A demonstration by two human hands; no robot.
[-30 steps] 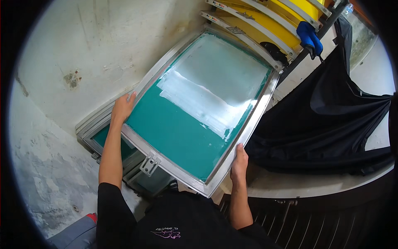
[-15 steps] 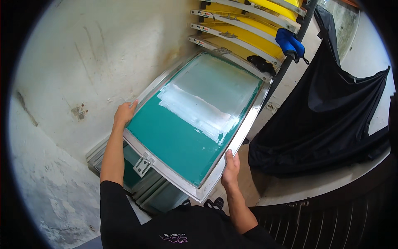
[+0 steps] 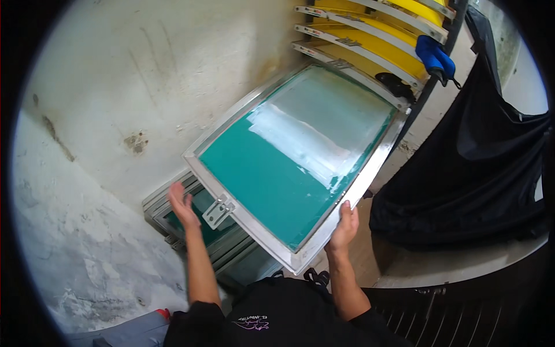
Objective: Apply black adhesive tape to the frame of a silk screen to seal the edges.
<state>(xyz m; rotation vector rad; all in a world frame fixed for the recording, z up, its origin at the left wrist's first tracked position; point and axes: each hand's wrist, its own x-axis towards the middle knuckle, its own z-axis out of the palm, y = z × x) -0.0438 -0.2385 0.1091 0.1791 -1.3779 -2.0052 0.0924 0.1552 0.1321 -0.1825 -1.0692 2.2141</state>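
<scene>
Head view: rectangular green screen in silver metal frame (image 3: 272,173) lay tilted, far end at yellow-and-silver rack (image 3: 376,45), apparently supported there. Right hand (image 3: 343,230) had fingers clamped on near right edge, likely steadying it; left hand (image 3: 184,207) hovered clear, fingers apart.

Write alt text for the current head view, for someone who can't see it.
A person's right hand holds the right edge of a part-green, metal-framed screen, while the open left hand hovers off its left corner. The screen's far end is at a rack of yellow panels; more metal frames sit below, near the wall, and black cloth hangs at right.
</scene>
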